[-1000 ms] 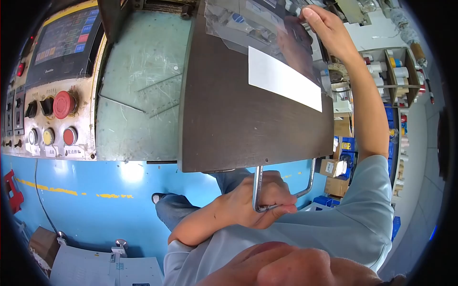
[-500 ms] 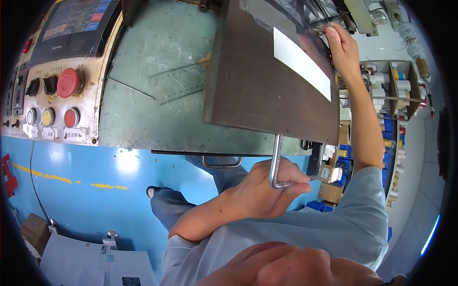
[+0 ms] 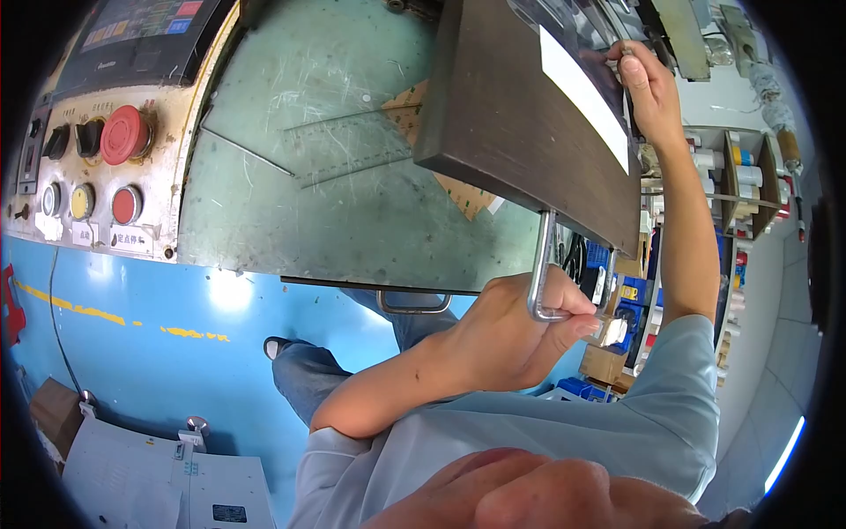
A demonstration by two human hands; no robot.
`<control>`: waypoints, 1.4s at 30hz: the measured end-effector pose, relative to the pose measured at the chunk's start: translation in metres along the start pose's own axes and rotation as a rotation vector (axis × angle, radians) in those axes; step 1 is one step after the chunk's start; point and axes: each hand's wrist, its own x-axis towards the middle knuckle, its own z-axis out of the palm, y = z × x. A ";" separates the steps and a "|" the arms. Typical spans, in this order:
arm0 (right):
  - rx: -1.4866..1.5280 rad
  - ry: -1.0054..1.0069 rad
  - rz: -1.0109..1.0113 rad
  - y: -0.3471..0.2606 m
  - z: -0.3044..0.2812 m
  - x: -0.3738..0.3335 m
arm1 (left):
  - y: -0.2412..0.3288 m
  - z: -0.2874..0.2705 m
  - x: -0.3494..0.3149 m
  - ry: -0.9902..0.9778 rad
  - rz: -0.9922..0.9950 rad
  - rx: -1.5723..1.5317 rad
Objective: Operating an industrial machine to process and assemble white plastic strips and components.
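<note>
A heavy dark brown plate [image 3: 502, 115] with a white strip [image 3: 582, 101] on its face stands tilted over the right part of the worktop. My left hand [image 3: 520, 339] is closed round a U-shaped metal handle [image 3: 540, 264] that sticks out of the plate's near edge, thumb along the bar. Up at the plate's far right edge, my right hand [image 3: 654, 97] is closed with its fingers bent over the side; the exact spot they grip is partly hidden. Clear film or plastic covers part of the plate's upper face.
A scratched green worktop [image 3: 264, 212] bears an L-shaped metal rod [image 3: 251, 150] and a patterned brown sheet [image 3: 467, 196] partly under the plate. On the left is a control panel with a red mushroom button [image 3: 124, 135]. Shelves [image 3: 736, 172] with rolls stand right; a drawer handle [image 3: 412, 306] juts out in front.
The plate has moved right and its near edge has risen, baring more of the brown sheet. Both hands have shifted right with it, the left one also slightly upward.
</note>
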 end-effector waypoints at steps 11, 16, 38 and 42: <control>0.056 -0.038 -0.021 0.007 0.003 0.031 | -0.006 -0.008 0.004 -0.020 0.137 0.060; 0.095 -0.008 0.002 0.000 0.009 0.036 | -0.005 0.002 -0.012 -0.013 0.218 -0.035; 0.069 -0.042 -0.078 -0.016 0.014 0.051 | 0.002 0.004 0.008 0.112 0.051 0.107; 0.006 -0.132 0.060 -0.018 -0.003 0.035 | 0.000 0.003 0.017 0.126 0.012 0.115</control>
